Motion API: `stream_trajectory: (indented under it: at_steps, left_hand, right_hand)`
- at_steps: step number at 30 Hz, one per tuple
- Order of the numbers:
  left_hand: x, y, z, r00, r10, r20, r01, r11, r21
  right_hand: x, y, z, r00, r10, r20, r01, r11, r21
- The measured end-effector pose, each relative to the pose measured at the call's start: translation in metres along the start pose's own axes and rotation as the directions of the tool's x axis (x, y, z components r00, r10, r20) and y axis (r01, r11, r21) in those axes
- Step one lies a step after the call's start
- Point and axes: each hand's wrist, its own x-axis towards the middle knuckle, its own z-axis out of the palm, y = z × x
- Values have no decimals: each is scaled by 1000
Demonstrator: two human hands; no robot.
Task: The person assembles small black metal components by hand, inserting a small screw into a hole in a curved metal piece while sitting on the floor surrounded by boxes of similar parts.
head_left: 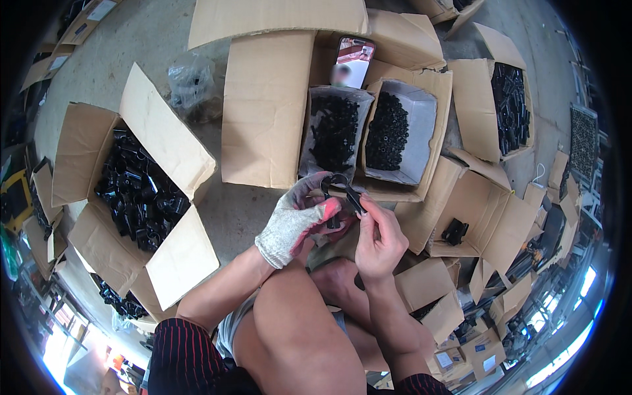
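Observation:
My left hand [289, 224], in a grey knit glove with red on the fingers, is closed around a black hooked part [332, 220] with a curved, clamp-like end. Bare and also closed, my right hand [382, 243] pinches a narrow black piece [355, 199] between thumb and fingertips. The two pieces meet or overlap at the top; whether they are joined I cannot tell. Just beyond my hands are two grey trays inside a cardboard box. Small black pieces [334, 128] fill the left tray [363, 99], and small black rings [387, 135] lie in the right tray [420, 131].
A phone [354, 62] leans behind the trays. On the left, an open carton [179, 260] holds many glossy black parts [138, 191]. To the right, another carton [490, 227] holds a black part [455, 232]. Clear plastic bags [192, 82] lie on the floor.

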Motion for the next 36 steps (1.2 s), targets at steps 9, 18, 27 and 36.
stream_trajectory:
  at_steps: [9, 18, 27, 36]
  left_hand:
    - [-3, 6, -2, 999, -43, 4, 42, 999, 16]
    - [-6, 8, -4, 999, -51, 19, 50, 998, 44]
    - [-5, 5, -4, 997, -73, -5, 73, 997, 29]
    - [-1, 6, -6, 996, -88, 13, 88, 996, -15]
  right_hand:
    - [0, 0, 2, 990, -142, 11, 143, 985, -97]
    - [0, 3, -1, 988, -152, 12, 153, 983, -102]
    - [-2, 6, 0, 980, -200, 6, 200, 975, -94]
    - [-2, 9, 1, 962, -268, 45, 272, 954, -128]
